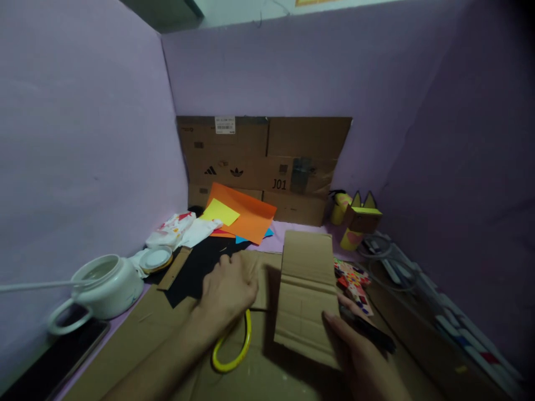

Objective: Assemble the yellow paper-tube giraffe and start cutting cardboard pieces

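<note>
My right hand [359, 345] grips a creased piece of brown cardboard [307, 278] by its lower right edge, the thumb on its face and the fingers behind. A black, long, narrow object [371, 329] shows beside that hand; whether the fingers touch it I cannot tell. My left hand [229, 287] is closed, knuckles up, beside a smaller cardboard piece [264, 287]. What its fingers pinch, if anything, is hidden. Just below the left hand a yellow loop [228, 366] lies on the cardboard sheet [246, 384] covering the table; its upper end disappears under the hand.
At left are a white pot [111, 289] with a stick across it, a phone [79, 345] and a jar lid [156, 258]. Orange paper [251, 214] lies behind. Decorated cardboard figures [363, 217], a sticker sheet [353, 278] and cables [403, 267] sit right. Purple walls enclose three sides.
</note>
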Tool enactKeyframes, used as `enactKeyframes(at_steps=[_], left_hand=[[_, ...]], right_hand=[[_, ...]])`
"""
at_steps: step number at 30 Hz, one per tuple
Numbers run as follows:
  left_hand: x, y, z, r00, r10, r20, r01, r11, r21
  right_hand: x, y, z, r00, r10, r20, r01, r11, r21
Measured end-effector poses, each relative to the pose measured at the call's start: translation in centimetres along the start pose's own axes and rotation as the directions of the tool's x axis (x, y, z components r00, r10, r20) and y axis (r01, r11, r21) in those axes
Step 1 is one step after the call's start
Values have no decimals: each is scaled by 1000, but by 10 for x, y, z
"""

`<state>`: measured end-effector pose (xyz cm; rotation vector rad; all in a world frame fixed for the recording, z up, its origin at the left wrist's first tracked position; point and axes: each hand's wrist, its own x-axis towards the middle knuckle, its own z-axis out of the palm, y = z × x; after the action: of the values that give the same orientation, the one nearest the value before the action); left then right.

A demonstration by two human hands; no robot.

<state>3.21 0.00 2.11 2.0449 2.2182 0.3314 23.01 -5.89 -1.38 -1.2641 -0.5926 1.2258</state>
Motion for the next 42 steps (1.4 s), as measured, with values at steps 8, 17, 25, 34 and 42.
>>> enactKeyframes(at_steps=[8,17,25,34,42], left_hand=[[-14,34,25,985,162,60,-169,975,147],[-14,35,29,978,200,59,-208,950,232],[18,-11,-5,1000,2,-13,-1,999,45],[46,-65,-35,979,-109,-171,96,992,-83],[-50,10,17,838,270,474,412,257,-874]], right_hand=[[7,6,-7,995,-94,34,92,993,68],[9,8,-4,997,-68,20,64,986,153],[9,8,-6,997,-73,36,66,985,159],[9,17,-5,991,-35,132,10,982,189],[-3,7,3,975,-50,215,-12,961,277]])
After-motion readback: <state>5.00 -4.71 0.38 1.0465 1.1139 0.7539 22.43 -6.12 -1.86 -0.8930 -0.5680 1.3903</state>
